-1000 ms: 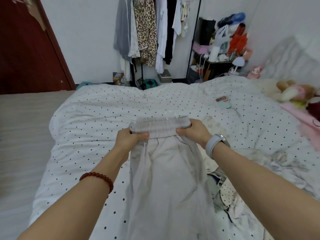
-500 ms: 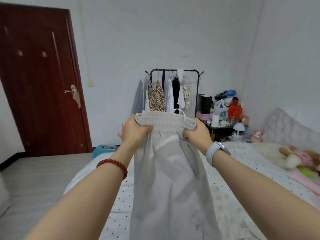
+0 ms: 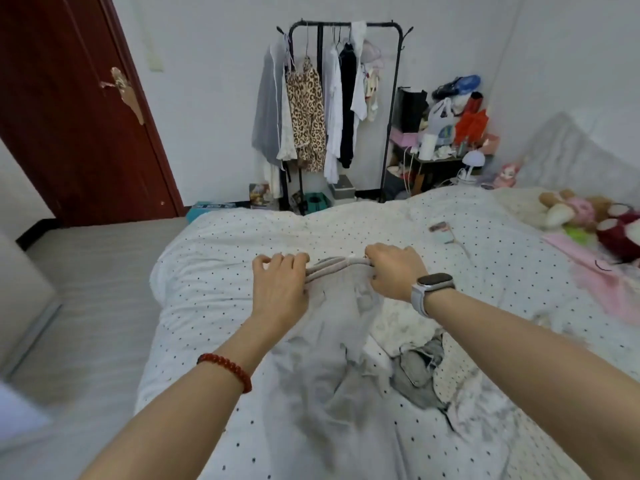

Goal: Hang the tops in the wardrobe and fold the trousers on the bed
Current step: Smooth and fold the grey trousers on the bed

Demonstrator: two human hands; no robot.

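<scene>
Half a second ago held up in the air, the pale grey elasticated-waist trousers [image 3: 332, 341] now lie spread on the white polka-dot bed [image 3: 214, 306] — ready for folding; left hand [image 3: 278, 289] and right hand [image 3: 394, 273] still grip the waistband.

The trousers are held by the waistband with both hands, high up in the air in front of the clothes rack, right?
Not quite. Both hands, left hand and right hand, hold the waistband, but the head view shows the trousers lying on the bed.

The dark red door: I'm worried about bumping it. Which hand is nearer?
Left. The left hand lies on the door's side; the right hand is farther, bedward.
</scene>
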